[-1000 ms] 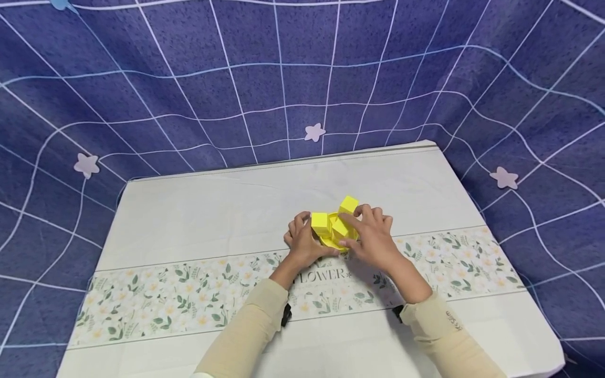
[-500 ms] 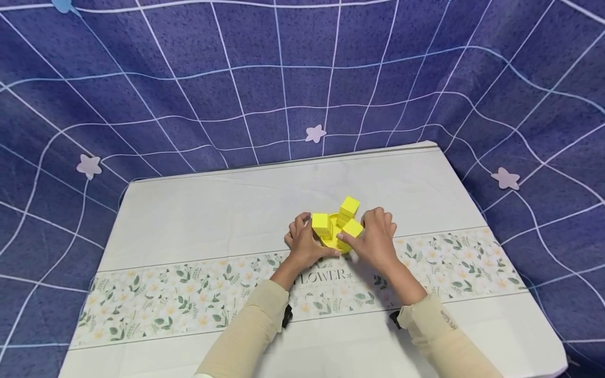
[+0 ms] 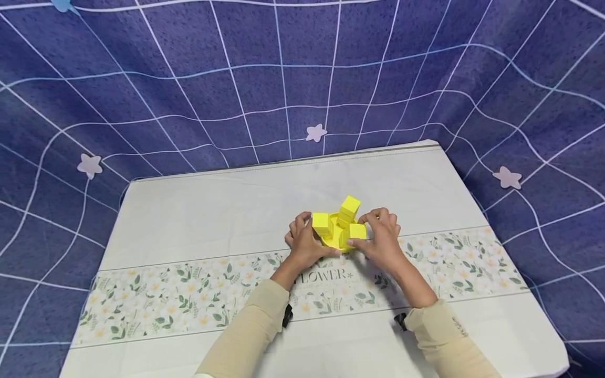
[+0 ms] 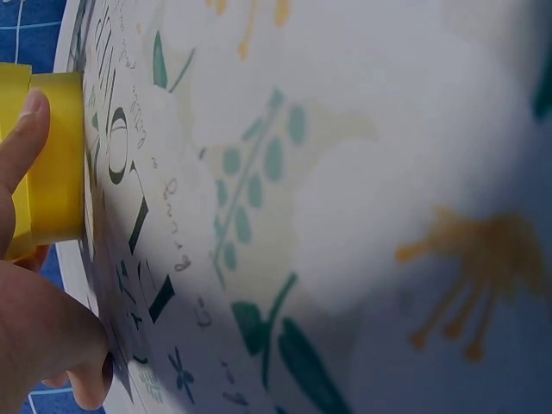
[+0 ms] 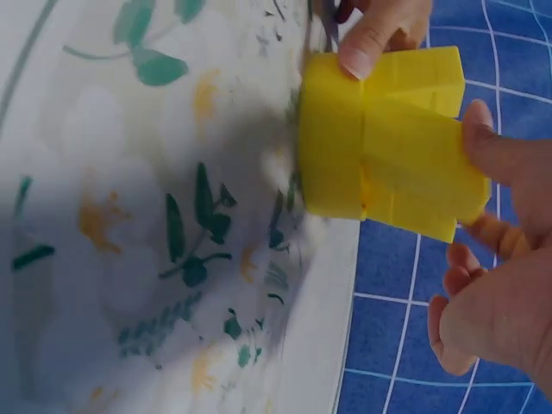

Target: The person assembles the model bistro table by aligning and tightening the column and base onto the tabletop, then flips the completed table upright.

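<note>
A round yellow base [image 3: 336, 240] [image 5: 332, 142] stands on the table, its low wall visible in the right wrist view. Three yellow blocks rise from it: a left block [image 3: 321, 222], a back block [image 3: 350, 206] and a near-right block [image 3: 357, 231]. My left hand [image 3: 304, 245] grips the base from the left, its thumb [image 4: 26, 142] along the near wall. With thumb and fingers, my right hand [image 3: 384, 245] pinches the top of the near-right block [image 5: 423, 151]. The lower ends of the blocks are hidden inside the base.
A white cloth [image 3: 212, 215] covers the table, with a printed flower band [image 3: 179, 294] across it. Behind and at the sides hangs a blue curtain [image 3: 255, 89] with a grid pattern and pale stars.
The near-right block, earlier tilted over the middle of the base, has shifted to the right side with my right hand and stands straighter. My left hand keeps its place on the base.
</note>
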The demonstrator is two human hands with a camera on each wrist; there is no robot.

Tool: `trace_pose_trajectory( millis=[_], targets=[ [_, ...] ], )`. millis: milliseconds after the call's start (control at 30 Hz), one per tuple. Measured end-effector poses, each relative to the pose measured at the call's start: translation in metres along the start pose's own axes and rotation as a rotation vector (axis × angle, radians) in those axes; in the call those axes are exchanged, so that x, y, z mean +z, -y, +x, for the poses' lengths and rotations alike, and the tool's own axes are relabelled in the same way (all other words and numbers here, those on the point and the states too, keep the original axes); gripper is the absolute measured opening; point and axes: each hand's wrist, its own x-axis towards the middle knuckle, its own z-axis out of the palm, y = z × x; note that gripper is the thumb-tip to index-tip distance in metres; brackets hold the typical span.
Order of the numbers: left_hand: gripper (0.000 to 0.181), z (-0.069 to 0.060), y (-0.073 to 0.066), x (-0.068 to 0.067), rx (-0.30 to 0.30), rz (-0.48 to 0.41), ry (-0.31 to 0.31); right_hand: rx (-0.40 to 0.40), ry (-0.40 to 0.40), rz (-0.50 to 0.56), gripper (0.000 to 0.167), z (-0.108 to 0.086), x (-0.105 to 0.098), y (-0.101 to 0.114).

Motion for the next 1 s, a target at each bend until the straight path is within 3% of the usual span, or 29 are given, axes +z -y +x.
trace_pose_trajectory(
  millis=[200,400,567,1000],
  targets=[
    [0.098,-0.001,0.001,-0.001,-0.007,0.007,-0.006,0.006,-0.002,-0.051,0.052,-0.005,0.009,0.002],
    [0.101,-0.002,0.0,-0.003,-0.013,0.012,0.0,-0.054,0.092,-0.005,0.063,-0.008,-0.008,0.0],
    [0.101,-0.004,0.0,-0.004,-0.015,0.013,-0.002,-0.081,0.14,0.012,0.055,-0.008,-0.011,-0.002],
    [0.1,-0.005,-0.001,-0.004,-0.005,0.016,-0.001,-0.051,0.067,-0.013,0.053,-0.01,0.002,0.004]
  ],
)
